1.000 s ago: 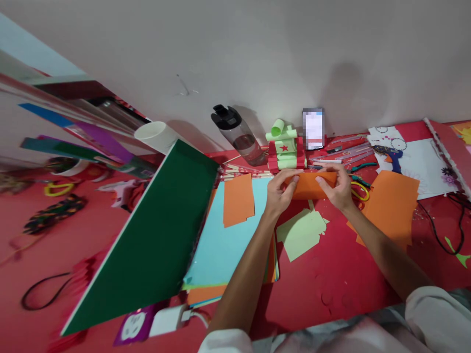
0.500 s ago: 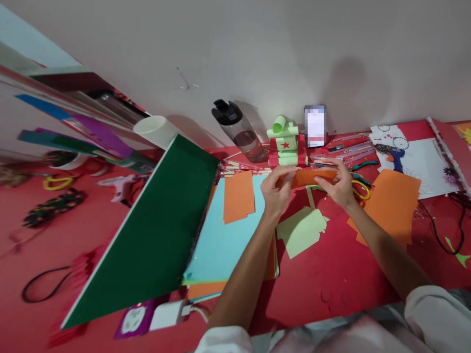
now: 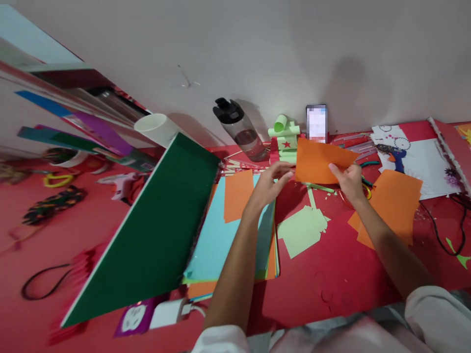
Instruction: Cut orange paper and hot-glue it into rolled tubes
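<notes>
An orange sheet of paper (image 3: pixel 318 162) is held up above the table, its broad face toward me. My right hand (image 3: pixel 351 184) pinches its right part, thumb in front and fingers hidden behind. My left hand (image 3: pixel 268 185) is just off the sheet's left edge, thumb and fingers apart with nothing between them. Behind the sheet stands a green paper roll model with a red star (image 3: pixel 285 143), partly covered. Below lies a pale green paper piece (image 3: pixel 302 231) with cut edges. More orange sheets (image 3: pixel 392 206) rest beside my right forearm.
A stack of coloured paper with a light blue sheet (image 3: pixel 209 245) lies under my left arm. A dark green board (image 3: pixel 147 235) leans at the left. Along the wall stand a water bottle (image 3: pixel 241 130) and a phone (image 3: pixel 317 123). Scissors (image 3: pixel 366 191) and a blue glue gun (image 3: pixel 397 158) lie right.
The orange paper, seen narrow and held by both hands before, now shows its broad face. My left hand has let go and moved slightly left; my right hand has shifted right.
</notes>
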A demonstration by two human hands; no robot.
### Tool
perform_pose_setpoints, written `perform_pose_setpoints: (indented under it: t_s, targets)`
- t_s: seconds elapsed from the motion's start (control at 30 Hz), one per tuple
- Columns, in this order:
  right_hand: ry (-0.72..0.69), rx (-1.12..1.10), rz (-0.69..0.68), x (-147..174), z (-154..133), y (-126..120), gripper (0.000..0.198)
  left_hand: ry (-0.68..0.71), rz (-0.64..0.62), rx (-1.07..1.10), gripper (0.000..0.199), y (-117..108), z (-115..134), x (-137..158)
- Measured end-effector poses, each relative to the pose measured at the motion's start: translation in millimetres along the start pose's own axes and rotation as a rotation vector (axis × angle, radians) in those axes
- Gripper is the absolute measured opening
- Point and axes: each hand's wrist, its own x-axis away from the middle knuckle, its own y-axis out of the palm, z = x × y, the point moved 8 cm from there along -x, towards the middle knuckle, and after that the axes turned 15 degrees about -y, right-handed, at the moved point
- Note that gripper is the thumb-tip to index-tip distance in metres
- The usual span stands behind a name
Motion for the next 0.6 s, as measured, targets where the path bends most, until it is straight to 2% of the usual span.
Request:
perform_pose_setpoints:
  t_s: [0.13, 0.23, 0.3, 0.4, 0.6]
  targets:
    - [-0.004, 0.026, 0.087, -6, -1, -14, 0.038, 0.019, -0.084, -0.469, 0.034, 32, 1, 6]
    - [0.0, 0.034, 0.106, -8, 0, -19, 0.039, 0.069, -0.151, -0.712, 0.033, 63, -4, 10]
    - [0.006, 0.02, 0.118, -10, 1, -22, 0.039, 0.081, -0.159, -0.807, 0.036, 75, -9, 11]
    - [-0.004, 0.009, 0.149, -12, 2, -27, 0.041, 0.109, -0.155, -0.871, 0.039, 79, -10, 12]
    - [0.002, -0.009, 0.203, -14, 11, -34, 0.043, 0.065, -0.161, -0.919, 0.045, 67, -7, 13]
